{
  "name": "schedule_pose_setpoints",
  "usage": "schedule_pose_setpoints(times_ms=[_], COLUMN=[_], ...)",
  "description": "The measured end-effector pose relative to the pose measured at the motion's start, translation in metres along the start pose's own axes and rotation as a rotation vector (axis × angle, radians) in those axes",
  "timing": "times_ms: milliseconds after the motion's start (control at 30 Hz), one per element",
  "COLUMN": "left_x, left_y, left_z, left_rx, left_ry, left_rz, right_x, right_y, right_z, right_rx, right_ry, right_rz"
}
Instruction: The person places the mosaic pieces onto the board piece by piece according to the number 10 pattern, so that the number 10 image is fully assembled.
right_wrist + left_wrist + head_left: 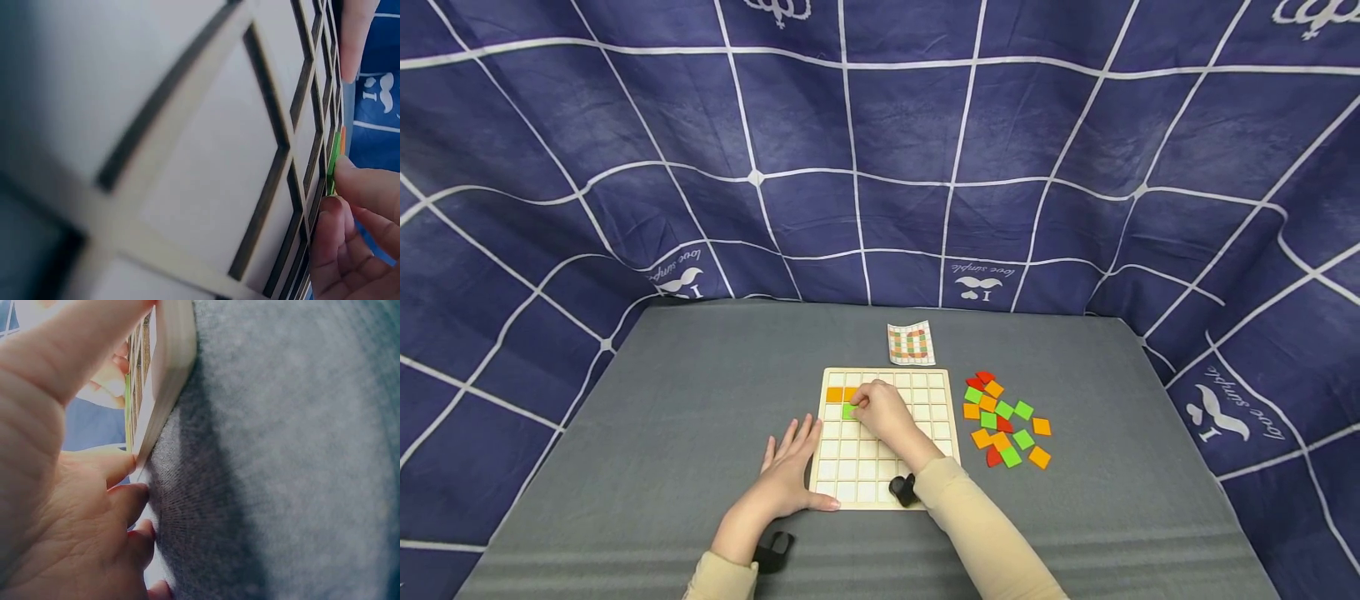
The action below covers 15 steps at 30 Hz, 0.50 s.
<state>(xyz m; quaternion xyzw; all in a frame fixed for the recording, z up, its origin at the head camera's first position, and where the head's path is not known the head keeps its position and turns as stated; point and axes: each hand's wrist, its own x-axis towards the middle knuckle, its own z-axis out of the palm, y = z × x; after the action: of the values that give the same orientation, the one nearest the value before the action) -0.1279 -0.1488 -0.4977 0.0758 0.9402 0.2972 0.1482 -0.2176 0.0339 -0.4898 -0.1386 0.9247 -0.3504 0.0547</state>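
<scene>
A light wooden grid board [831, 492] lies on the grey table, with two orange square tiles [834, 395] in its second row from the back. Just below them, a green square tile [847, 412] is at a cell of the third row. My right hand [883, 412] reaches over the board, and its thumb and fingertips pinch that green tile [334, 156] at the grid. Spread along the board's left side is my left hand [790, 475], its fingers straight. The left thumb [94, 344] rests on the front left corner. My right hand covers some middle cells.
Loose orange, green and red tiles [1003, 409] lie scattered right of the board. Behind it is a small card [912, 343] with a coloured grid pattern. A blue curtain [895, 217] with white lines hangs around the grey table [722, 375]. Black wrist devices [901, 490] sit at both wrists.
</scene>
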Motion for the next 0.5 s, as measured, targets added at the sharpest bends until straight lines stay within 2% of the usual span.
schedule_pose_setpoints(times_ms=[133,300,500], left_x=[0.001,0.0,-0.003], left_y=[0.0,-0.001,-0.003], left_z=[0.0,0.0,-0.001], left_rx=[-0.005,-0.026,-0.045], left_ry=[-0.006,-0.017,-0.035], left_rz=[0.007,0.018,0.034], right_x=[-0.003,-0.01,-0.016], right_y=[0.001,0.008,0.022], right_z=[-0.005,-0.022,-0.052], right_rx=[0.043,0.153,0.294], right_ry=[-0.002,0.023,0.104], right_rz=[0.006,0.023,0.111])
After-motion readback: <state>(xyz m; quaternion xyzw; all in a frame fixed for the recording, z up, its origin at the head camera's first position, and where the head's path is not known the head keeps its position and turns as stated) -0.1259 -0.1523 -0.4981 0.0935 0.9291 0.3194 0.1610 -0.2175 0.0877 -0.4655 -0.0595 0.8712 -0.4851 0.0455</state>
